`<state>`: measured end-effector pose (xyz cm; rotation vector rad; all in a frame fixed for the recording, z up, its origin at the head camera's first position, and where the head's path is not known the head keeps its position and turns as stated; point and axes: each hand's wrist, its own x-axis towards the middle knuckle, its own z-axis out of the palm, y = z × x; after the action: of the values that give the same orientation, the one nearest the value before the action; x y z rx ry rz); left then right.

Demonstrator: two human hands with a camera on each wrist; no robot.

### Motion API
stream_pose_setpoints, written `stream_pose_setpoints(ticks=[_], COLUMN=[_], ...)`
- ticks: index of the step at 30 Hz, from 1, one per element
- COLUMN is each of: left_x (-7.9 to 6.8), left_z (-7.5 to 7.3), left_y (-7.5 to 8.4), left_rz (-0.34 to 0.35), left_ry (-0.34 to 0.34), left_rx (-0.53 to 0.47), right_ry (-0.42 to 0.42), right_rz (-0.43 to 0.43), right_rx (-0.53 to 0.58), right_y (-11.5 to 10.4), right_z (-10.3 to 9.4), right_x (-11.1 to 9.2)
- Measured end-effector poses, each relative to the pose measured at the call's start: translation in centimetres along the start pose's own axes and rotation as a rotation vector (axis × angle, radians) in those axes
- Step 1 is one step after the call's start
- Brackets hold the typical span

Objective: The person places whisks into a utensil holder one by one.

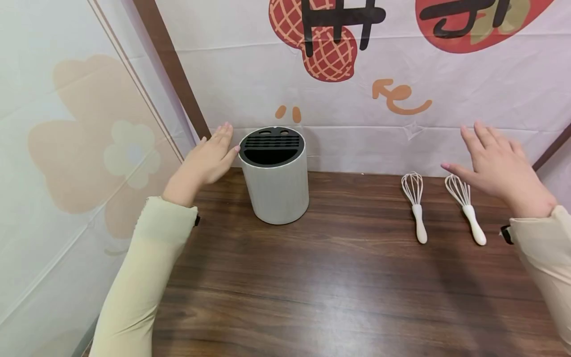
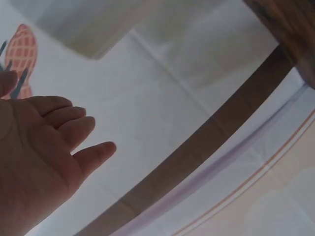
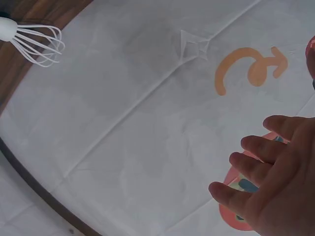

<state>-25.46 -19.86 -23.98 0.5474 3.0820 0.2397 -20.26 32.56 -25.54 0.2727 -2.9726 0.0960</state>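
A white ribbed utensil holder point(image 1: 278, 193) with a black slotted lid point(image 1: 272, 147) stands upright at the back of the table, left of centre. My left hand point(image 1: 207, 156) is raised just left of it, fingers extended; whether the thumb touches the rim I cannot tell. Two white whisks lie at the right. One whisk point(image 1: 418, 213) points its wires to the back wall; the other whisk point(image 1: 468, 210) lies slanted beside it. Over the second one's right side hovers my right hand point(image 1: 499, 161), fingers spread and holding nothing. In the right wrist view a whisk point(image 3: 37, 42) shows partly at the upper left.
The dark wooden table point(image 1: 303, 287) stretches toward me. A white printed cloth point(image 1: 232, 59) hangs behind its back edge, and another cloth panel point(image 1: 67, 158) closes the left side. A brown strip point(image 1: 171, 64) runs down the left corner.
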Motion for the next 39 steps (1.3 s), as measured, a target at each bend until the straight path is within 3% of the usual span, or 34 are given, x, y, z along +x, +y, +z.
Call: stream_pose_setpoints(ticks=[11, 21, 33, 39], left_x=[0.8, 0.7, 0.6, 0.8], left_z=[2.6, 2.8, 2.9, 3.2], left_y=[-1.6, -2.4, -2.3, -2.2], left_rz=[-0.022, 0.007, -0.004, -0.008], left_ry=[0.029, 0.039, 0.018, 0.018], left_rx=[0.004, 0.006, 0.009, 0.005], right_ry=[-0.021, -0.151, -0.178, -0.213], right_rz=[0.007, 0.039, 0.012, 0.041], right_rx=[0.096, 0.109, 0.142, 0.177], right_y=[1.9, 3.2, 5.1, 6.1], right_z=[1.6, 3.5, 6.7, 8.3], right_x=[0.1, 0.4, 0.4, 0.4])
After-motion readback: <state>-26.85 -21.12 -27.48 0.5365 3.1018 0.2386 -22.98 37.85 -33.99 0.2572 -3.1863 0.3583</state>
